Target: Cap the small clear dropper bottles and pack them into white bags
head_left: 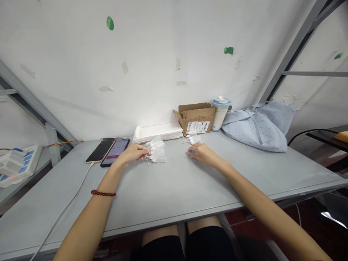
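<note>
My left hand (133,152) rests on the grey table (174,188), its fingers pinched on a bunch of small clear plastic bags with white parts (156,150) fanned out to its right. My right hand (202,152) lies curled on the table over a small white piece. Just beyond it sit a few more small white pieces (192,139). A red bead bracelet (103,193) circles my left wrist.
Two phones (108,151) lie at the left, one on a white cable (65,210). A flat white stack (157,132), an open cardboard box (197,117), a lidded cup (220,114) and a blue cloth bag (258,127) line the wall. A white tray (16,165) sits far left.
</note>
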Motion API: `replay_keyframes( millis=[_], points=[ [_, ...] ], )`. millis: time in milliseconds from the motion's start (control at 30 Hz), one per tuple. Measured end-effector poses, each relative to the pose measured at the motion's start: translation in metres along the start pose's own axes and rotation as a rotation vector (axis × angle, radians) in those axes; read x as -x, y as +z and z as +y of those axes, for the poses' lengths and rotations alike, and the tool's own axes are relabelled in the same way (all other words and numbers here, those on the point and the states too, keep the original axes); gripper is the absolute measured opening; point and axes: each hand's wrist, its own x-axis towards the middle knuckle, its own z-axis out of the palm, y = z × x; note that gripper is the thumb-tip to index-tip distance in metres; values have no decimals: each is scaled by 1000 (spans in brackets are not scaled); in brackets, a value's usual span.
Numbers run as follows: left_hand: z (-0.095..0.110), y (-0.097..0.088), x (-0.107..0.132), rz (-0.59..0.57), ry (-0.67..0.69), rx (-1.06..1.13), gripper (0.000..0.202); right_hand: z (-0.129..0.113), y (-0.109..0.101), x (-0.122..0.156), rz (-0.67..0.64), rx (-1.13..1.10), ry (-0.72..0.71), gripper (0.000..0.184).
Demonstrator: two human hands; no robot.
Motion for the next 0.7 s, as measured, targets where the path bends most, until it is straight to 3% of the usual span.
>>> replay_keyframes(
  millis=[267,467,700],
  points=[
    [-3,0,-5,228,38,-14,27,3,4,0,48,2,-48,16],
    [2,8,-1,426,177,-142,32,1,4,0,68,-15,-52,18],
    [0,15,-3,443,245,-142,34,0,2,0,87,-61,-44,19]
  ],
)
